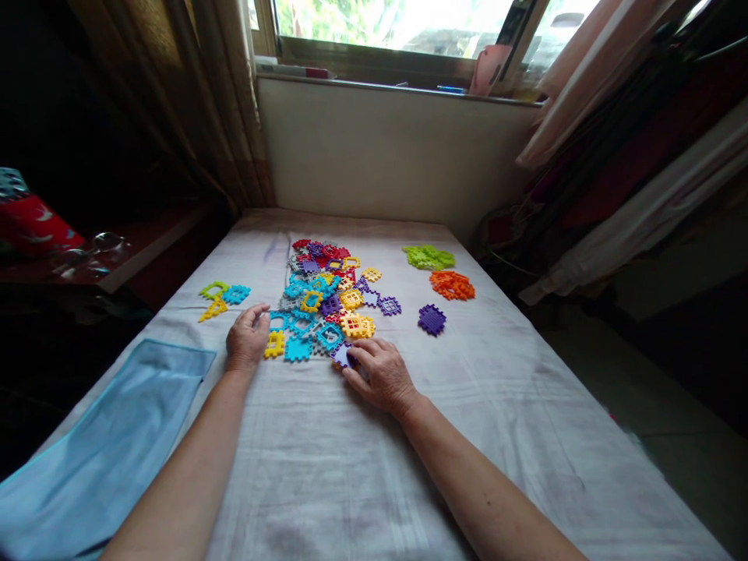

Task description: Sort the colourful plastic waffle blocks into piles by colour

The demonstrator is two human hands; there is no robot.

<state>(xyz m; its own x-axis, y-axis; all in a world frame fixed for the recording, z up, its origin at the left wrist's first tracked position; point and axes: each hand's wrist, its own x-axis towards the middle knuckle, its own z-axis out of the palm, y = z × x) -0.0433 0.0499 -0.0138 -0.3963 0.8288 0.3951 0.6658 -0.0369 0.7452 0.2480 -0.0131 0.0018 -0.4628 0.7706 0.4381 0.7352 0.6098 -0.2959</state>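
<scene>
Purple tile (pixel 342 356) lies partly under the right hand (pixel 384 375).

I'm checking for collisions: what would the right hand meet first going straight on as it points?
Likely the purple piece, which the right hand seems to touch, at the near edge of the pile; exact depth is unclear.

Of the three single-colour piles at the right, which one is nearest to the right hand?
The purple pile: the orange pile and the green pile beyond it lie farther from the right hand.
</scene>
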